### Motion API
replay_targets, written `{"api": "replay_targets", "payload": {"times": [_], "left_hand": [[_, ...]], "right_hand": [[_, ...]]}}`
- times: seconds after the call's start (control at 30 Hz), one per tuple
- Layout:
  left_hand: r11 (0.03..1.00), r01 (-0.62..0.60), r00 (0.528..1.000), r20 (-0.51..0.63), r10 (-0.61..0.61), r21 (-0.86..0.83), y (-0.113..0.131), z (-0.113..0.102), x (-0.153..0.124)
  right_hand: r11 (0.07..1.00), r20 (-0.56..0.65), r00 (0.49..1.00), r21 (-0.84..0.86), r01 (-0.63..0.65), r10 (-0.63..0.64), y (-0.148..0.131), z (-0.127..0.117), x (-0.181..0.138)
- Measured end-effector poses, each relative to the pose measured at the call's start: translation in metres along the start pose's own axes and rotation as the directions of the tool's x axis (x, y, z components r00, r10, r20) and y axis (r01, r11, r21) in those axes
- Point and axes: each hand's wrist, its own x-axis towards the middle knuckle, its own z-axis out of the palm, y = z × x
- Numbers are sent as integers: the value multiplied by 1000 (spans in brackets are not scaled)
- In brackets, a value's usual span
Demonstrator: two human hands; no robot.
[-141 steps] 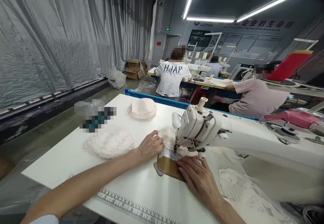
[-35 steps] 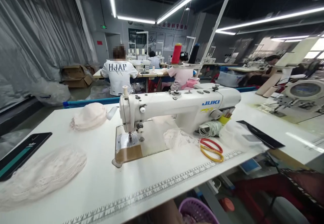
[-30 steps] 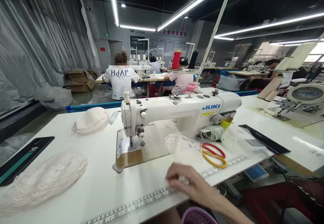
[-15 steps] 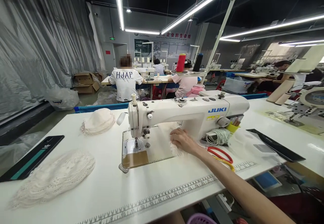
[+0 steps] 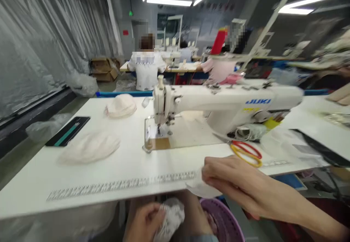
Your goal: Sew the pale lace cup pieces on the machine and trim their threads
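Low over my lap, my left hand [image 5: 144, 222] has its fingers closed on a bunched white lace fabric [image 5: 172, 214]. My right hand [image 5: 232, 180] is at the front edge of the table, its fingers pinched on a thin white fabric piece [image 5: 203, 188] that hangs over the edge. Behind it stands a white sewing machine [image 5: 218, 105], with no hand on it. Scissors [image 5: 247, 152] with red and yellow handles lie beyond my right hand. The picture is smeared by motion, so the fabric's details are unclear.
Left of the machine lie a lace fabric pile [image 5: 90, 147] and a smaller fabric pile [image 5: 121, 105]. A black and green case [image 5: 68, 131] rests near the left edge. A ruler strip [image 5: 123, 184] runs along the front. Below is a purple basket [image 5: 232, 218]. Co-workers sit ahead.
My right hand has come from under the machine arm to the front edge with a white fabric piece. My left hand has come into view below, holding lace fabric. The camera view has shifted.
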Motion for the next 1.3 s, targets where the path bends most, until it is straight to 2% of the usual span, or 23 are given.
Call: {"api": "replay_targets", "payload": {"times": [0.07, 0.1, 0.17, 0.2, 0.23, 0.3, 0.37, 0.43, 0.57, 0.7, 0.87, 1.07, 1.3], "left_hand": [[999, -39, 999, -17, 39, -22, 6, 3, -5], [998, -45, 999, -11, 44, -50, 11, 5, -8], [991, -20, 1000, 20, 23, -134, 18, 7, -13], [988, -13, 999, 29, 17, -154, 21, 9, -16], [988, -9, 999, 41, 16, -156, 23, 10, -18], [992, -20, 998, 58, 27, -128, 25, 13, -24], [994, -23, 996, 89, 32, -107, 25, 13, -29], [993, 11, 990, 139, 6, -118, 25, 10, -33], [989, 88, 976, 211, -61, -120, 23, 2, -34], [994, 101, 980, 176, -91, -50, 21, -3, -33], [997, 69, 983, 171, -65, -22, 18, -3, -33], [994, 109, 994, 19, -109, -15, -2, 4, -29], [973, 205, 979, 12, -205, -106, -11, -1, -27]], "right_hand": [[951, 150, 981, 300, 76, -125, -13, 12, -4], [883, 201, 956, 459, 102, -215, -15, 20, -4], [741, 229, 917, 664, 98, -326, -14, 45, 0], [707, 218, 922, 703, 79, -320, -12, 61, 3], [714, 203, 943, 699, 48, -263, -10, 78, 6], [754, 159, 985, 654, -58, -62, -3, 112, 11], [747, 156, 985, 646, -156, 71, 4, 138, 14], [752, 155, 978, 626, -206, 139, 9, 154, 13], [807, 147, 972, 543, -232, 181, 13, 163, 9], [836, 129, 973, 497, -232, 193, 15, 168, 9], [837, 113, 981, 513, -192, 156, 16, 174, 12], [881, 74, 988, 448, -154, 134, 19, 183, 12], [868, 72, 975, 446, -221, 211, 30, 193, -9]]}}
